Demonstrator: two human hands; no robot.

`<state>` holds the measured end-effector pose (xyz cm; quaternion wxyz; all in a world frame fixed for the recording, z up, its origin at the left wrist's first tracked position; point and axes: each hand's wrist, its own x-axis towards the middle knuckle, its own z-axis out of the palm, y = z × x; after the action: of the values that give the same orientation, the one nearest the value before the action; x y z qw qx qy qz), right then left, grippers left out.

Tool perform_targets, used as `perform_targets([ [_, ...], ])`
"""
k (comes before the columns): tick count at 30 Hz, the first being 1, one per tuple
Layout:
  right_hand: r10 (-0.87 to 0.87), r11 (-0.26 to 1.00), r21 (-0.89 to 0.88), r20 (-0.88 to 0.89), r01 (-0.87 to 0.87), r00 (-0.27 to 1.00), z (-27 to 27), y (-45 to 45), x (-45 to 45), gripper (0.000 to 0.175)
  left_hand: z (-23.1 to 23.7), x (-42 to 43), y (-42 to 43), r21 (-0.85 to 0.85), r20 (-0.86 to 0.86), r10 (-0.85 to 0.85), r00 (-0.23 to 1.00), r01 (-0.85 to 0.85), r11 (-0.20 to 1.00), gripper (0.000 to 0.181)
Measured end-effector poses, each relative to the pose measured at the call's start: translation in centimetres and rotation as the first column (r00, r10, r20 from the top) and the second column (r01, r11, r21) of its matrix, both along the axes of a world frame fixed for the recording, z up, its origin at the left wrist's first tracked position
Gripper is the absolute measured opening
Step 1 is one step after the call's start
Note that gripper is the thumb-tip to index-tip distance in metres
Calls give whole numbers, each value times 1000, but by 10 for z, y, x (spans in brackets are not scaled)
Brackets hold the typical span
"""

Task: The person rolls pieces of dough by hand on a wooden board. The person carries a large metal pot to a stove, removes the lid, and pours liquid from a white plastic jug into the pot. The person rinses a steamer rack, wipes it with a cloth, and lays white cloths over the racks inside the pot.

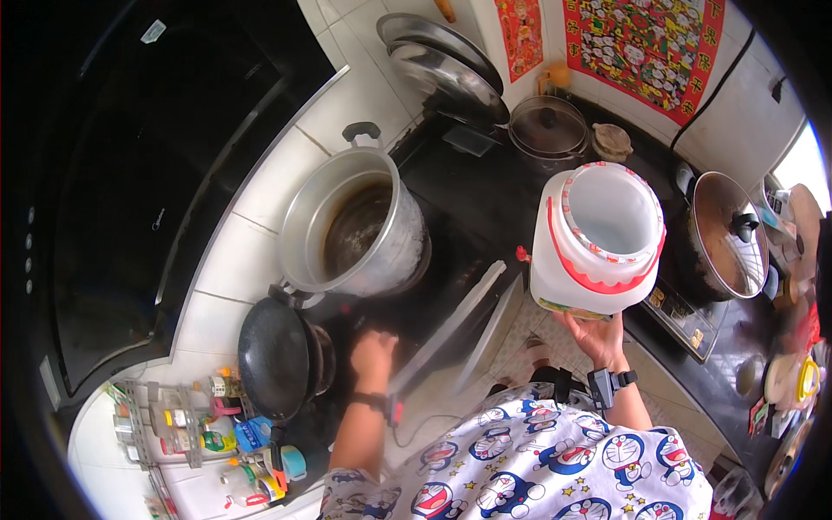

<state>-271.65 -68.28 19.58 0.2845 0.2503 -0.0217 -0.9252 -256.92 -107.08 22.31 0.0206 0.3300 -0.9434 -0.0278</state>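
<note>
My right hand (595,338) supports a white plastic container (543,260) from below at its near edge. The container has a wide round mouth, a red scalloped band and a small red spout on its left side. My left hand (374,356) is over the black counter beside a dark frying pan (273,357); it is blurred, its fingers look curled, and whether it holds anything cannot be told. Above it stands a large aluminium pot (406,240) with black handles, with a dark brown stained bottom.
A glass-lidded pan (728,234) stands on a stove at the right. A lidded pot (548,127) and a small jar (611,142) stand at the back, near leaning metal lids (448,78). Bottles (218,434) fill a rack at lower left. A range hood (162,162) overhangs the left.
</note>
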Motion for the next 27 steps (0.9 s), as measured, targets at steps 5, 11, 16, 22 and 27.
perform_targets([
  [5,-12,1000,-25,-3,12,1000,-4,1,1,72,10,-4,3,1,47,13,999,-13,1000,34],
  [11,3,1000,-30,0,-3,1000,-10,5,-1,79,20,-7,19,-75,-14,-1,1000,0,997,47],
  [16,-11,1000,1,2,11,1000,-9,6,-3,76,111,-62,104,-32,-411,-580,703,625,780,32],
  [22,-7,999,43,-83,11,996,-2,3,-1,71,158,-129,207,-351,-340,-937,82,913,207,25],
  [27,-45,999,-8,-116,45,992,-1,-1,4,76,148,-144,232,-345,-352,-930,104,909,232,18],
])
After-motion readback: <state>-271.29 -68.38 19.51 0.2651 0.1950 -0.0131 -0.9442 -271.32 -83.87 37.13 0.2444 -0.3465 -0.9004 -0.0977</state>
